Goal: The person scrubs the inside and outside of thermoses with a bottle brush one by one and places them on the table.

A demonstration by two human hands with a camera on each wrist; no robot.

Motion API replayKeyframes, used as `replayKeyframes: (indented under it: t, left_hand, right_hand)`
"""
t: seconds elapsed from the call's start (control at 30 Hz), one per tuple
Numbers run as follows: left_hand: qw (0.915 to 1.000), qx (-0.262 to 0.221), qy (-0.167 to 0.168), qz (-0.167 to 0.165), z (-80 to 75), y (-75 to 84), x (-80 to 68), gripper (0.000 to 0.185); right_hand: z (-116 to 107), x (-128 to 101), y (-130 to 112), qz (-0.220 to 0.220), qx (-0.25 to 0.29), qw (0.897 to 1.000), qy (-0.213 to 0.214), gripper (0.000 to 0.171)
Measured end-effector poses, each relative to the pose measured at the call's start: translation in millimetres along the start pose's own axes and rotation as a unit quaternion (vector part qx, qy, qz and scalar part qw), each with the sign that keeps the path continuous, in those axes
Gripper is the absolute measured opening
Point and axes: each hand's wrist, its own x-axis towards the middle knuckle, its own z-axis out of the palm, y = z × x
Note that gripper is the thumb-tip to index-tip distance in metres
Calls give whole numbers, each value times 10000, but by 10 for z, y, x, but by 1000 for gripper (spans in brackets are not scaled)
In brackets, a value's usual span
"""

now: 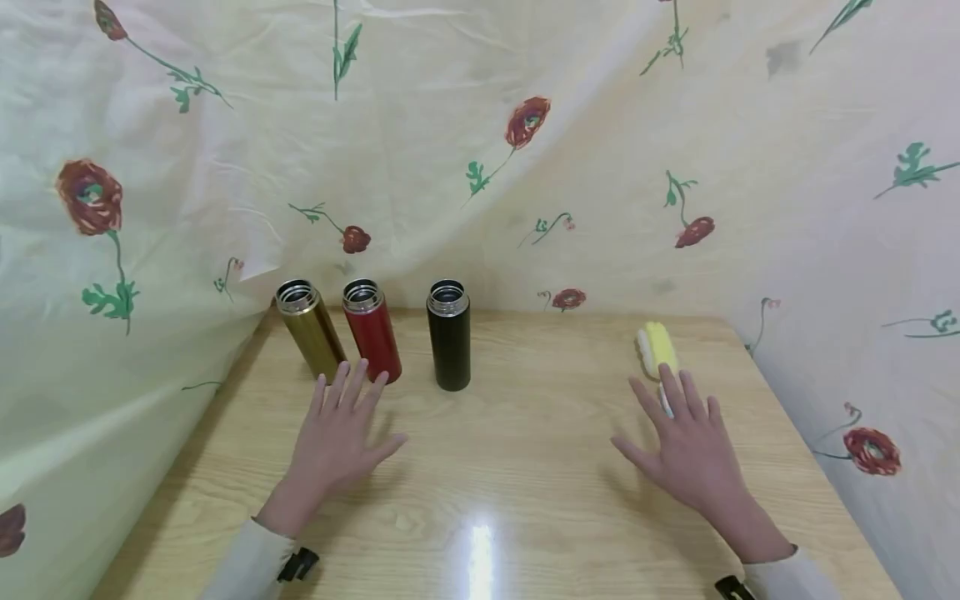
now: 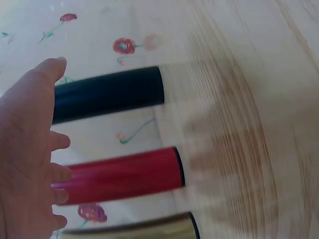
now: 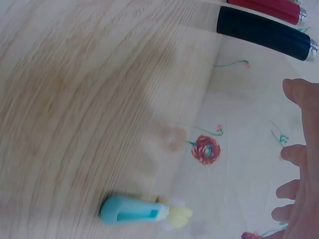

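My left hand (image 1: pixel 335 446) is held over the table with its fingers spread, holding nothing. Just beyond its fingertips stand a gold flask (image 1: pixel 315 342) and a red flask (image 1: pixel 374 342). To their right is a black flask (image 1: pixel 451 350). All three are upright and lidless, with bare steel necks. My right hand (image 1: pixel 692 457), likewise spread and holding nothing, hovers on the right side near a sponge brush (image 3: pixel 132 210). The brush lies on its side, with a light-blue handle and a yellow and white head (image 1: pixel 660 348). In the head view my fingers hide most of its handle.
The pale wooden table (image 1: pixel 525 433) reaches back to a cream cloth (image 1: pixel 420 192) printed with red flowers, which hangs behind it and along both sides. Near the front, a bright light reflection shows on the tabletop.
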Motion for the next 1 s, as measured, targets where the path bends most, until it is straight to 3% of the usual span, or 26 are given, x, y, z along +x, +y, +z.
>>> replayKeyframes:
  t: [0.33,0.63,0.8,1.0]
  left_hand:
    - [9986,-286,188,-399,-201,-281,0,83]
    - [9926,-597,792,-699,-326,-642,-2,79]
    - [9820,-963,1093,-1202,-344,-829,12,78]
    - [9570,-1761,1405,-1827,-316,-983,84,83]
  right_hand:
    - [-54,-20,214,701,667,9945,-408,82]
    - [35,-104,422,1025,1152,9867,-512,81]
    - [85,-133,486,1339,1360,9800,-568,83]
    - [161,-152,560,1510,1479,9765,-423,81]
